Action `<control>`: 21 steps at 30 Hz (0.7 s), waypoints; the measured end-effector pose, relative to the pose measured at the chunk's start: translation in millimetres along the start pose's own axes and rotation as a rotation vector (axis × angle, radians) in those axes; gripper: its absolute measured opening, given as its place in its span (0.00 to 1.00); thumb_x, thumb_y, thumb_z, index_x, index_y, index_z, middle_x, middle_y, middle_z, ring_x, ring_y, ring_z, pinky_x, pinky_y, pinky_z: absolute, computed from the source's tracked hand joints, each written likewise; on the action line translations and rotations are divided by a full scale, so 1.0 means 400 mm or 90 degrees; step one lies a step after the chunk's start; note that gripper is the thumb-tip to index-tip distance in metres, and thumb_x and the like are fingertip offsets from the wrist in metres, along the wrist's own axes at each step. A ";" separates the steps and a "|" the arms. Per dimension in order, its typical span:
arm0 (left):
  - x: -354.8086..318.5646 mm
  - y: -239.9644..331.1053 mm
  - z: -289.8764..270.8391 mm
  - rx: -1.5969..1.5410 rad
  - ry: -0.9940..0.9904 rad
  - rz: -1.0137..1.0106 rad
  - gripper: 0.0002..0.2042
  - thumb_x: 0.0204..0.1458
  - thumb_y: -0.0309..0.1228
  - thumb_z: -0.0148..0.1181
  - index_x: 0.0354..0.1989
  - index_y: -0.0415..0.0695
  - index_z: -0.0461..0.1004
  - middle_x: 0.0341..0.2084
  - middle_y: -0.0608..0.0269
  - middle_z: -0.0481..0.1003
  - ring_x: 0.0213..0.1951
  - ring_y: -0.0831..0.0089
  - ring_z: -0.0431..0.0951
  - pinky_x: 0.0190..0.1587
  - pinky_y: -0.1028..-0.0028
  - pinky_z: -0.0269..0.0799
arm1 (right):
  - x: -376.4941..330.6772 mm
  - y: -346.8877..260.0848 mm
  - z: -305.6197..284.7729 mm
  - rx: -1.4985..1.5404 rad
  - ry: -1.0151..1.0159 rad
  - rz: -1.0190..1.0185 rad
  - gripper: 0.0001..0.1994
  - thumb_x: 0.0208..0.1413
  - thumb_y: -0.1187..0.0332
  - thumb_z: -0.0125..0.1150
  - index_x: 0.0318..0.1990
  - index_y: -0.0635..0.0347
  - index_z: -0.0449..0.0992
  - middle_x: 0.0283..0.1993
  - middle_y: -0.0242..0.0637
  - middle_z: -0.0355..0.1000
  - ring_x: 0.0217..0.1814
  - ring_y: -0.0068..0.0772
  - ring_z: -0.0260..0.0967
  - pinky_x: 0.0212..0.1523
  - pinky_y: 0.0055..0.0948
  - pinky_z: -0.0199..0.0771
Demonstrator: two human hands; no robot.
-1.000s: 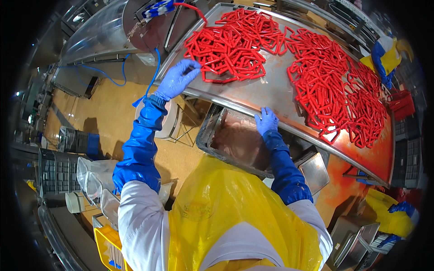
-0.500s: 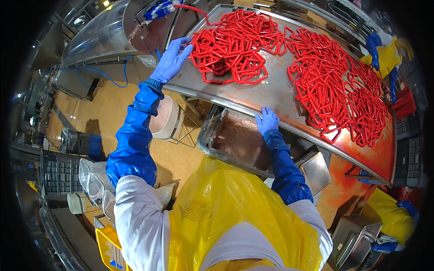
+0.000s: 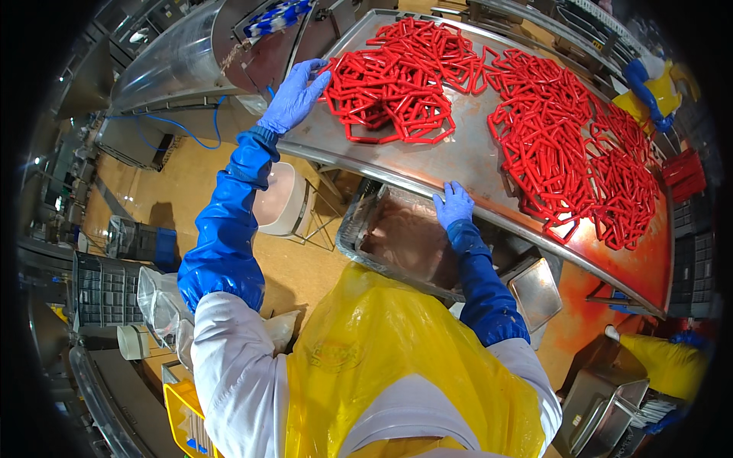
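Note:
My left hand (image 3: 292, 101), in a blue-violet glove, is at the left edge of a pile of red linked sausages (image 3: 393, 84). Its fingers are apart and slightly curved, with the tips beside or against the outermost links; I cannot tell whether they touch. My right hand (image 3: 455, 206), gloved alike, rests open with spread fingers on the near rim of the metal table (image 3: 472, 137). A second, larger mass of red sausage links (image 3: 538, 130) covers the table's right part. Both forearms wear blue sleeves.
Left of the table stands a steel machine (image 3: 172, 57) with a blue-and-white twisted part (image 3: 276, 18). Below the table rim sits a plastic-lined bin of pale pink paste (image 3: 405, 229); a white tub (image 3: 279, 200) is beside it. People in yellow aprons are at the right.
The red strand that ran from the blue-and-white part to the pile no longer shows. My hands have barely moved. The people at the right have shifted their arms.

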State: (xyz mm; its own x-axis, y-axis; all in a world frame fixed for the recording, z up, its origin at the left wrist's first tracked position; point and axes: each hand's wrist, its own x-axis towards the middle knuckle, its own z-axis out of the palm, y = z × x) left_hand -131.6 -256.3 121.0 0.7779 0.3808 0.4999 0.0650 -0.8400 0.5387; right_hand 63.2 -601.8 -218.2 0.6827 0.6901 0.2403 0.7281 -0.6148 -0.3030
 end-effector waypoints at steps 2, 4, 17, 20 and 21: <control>0.004 -0.001 0.001 0.011 -0.006 0.005 0.28 0.64 0.48 0.57 0.62 0.38 0.67 0.57 0.46 0.69 0.56 0.56 0.75 0.60 0.62 0.71 | -0.001 0.000 0.003 -0.003 0.004 -0.002 0.30 0.60 0.45 0.57 0.63 0.55 0.72 0.67 0.45 0.65 0.70 0.49 0.60 0.67 0.54 0.58; 0.007 -0.011 0.007 0.024 -0.019 0.006 0.28 0.64 0.49 0.57 0.62 0.38 0.67 0.57 0.46 0.69 0.56 0.56 0.75 0.60 0.62 0.71 | 0.000 0.000 0.005 0.002 0.012 -0.003 0.30 0.61 0.45 0.57 0.63 0.55 0.72 0.67 0.45 0.65 0.70 0.49 0.60 0.67 0.54 0.58; 0.072 -0.549 0.414 0.157 -0.184 -0.243 0.37 0.53 0.49 0.66 0.65 0.35 0.66 0.58 0.39 0.73 0.58 0.47 0.76 0.61 0.59 0.71 | -0.113 -0.143 -0.098 0.335 0.082 -0.057 0.21 0.59 0.63 0.65 0.58 0.58 0.73 0.55 0.50 0.73 0.58 0.56 0.70 0.58 0.49 0.70; 0.165 -0.723 0.520 0.110 0.013 -0.228 0.35 0.52 0.42 0.65 0.66 0.36 0.65 0.56 0.39 0.74 0.57 0.48 0.76 0.61 0.59 0.71 | -0.218 -0.204 -0.067 0.535 -0.099 0.059 0.16 0.62 0.65 0.63 0.55 0.61 0.77 0.52 0.48 0.76 0.55 0.49 0.74 0.57 0.39 0.74; 0.169 -0.779 0.555 0.106 0.086 -0.216 0.35 0.52 0.41 0.65 0.67 0.36 0.64 0.55 0.39 0.75 0.57 0.48 0.76 0.61 0.59 0.72 | -0.238 -0.229 -0.071 0.547 -0.166 0.090 0.16 0.62 0.65 0.63 0.55 0.61 0.76 0.52 0.48 0.76 0.56 0.48 0.74 0.57 0.38 0.74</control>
State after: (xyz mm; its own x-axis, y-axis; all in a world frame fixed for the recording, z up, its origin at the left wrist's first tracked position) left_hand 39.5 -54.7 -163.4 0.6063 0.6859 0.4025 0.4138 -0.7043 0.5768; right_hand -66.9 -621.9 -187.1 0.6502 0.7589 -0.0363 0.2709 -0.2761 -0.9222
